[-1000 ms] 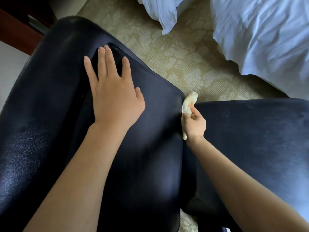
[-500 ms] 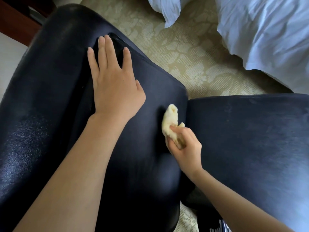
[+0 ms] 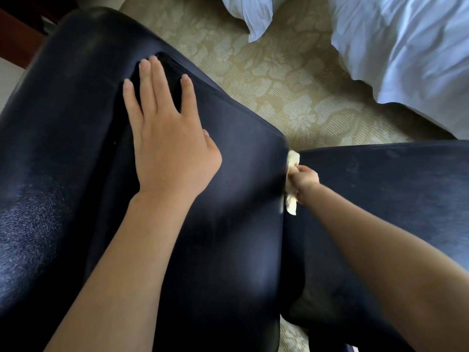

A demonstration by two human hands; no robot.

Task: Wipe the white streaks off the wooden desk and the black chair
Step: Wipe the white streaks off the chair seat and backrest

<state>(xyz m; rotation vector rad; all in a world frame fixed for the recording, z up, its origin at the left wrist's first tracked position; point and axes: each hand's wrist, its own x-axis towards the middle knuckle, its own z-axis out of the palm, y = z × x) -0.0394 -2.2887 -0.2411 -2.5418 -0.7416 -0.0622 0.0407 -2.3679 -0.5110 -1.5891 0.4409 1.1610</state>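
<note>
Looking down at the black chair (image 3: 63, 148), both hands are on it. The left hand (image 3: 170, 148) lies flat, palm down, on the big padded panel, with the fingers straight and slightly spread. It's holding nothing, just pressing on the leather. The fingertips reach up to a raised seam edge in the padding.

The right hand (image 3: 304, 182) is down in the gap where that panel meets the other black panel, off to the right of the left hand and a bit nearer the camera. Its fingers are curled tight around a pale yellow cloth (image 3: 291, 207). One end of the cloth pokes out above the knuckles and the other hangs out below the wrist side. The cloth touches the edge of the padded panel right in the crease.

The panel to the right of the right hand has some faint pale marks, but they're too soft to say whether they're streaks or just shine.

Beyond both hands there's beige patterned carpet (image 3: 279, 85), and past that some rumpled white bedding (image 3: 406, 59). Far out past the left hand's fingertips there's a sliver of dark reddish wood (image 3: 17, 29). Can't tell if that's the desk.
</note>
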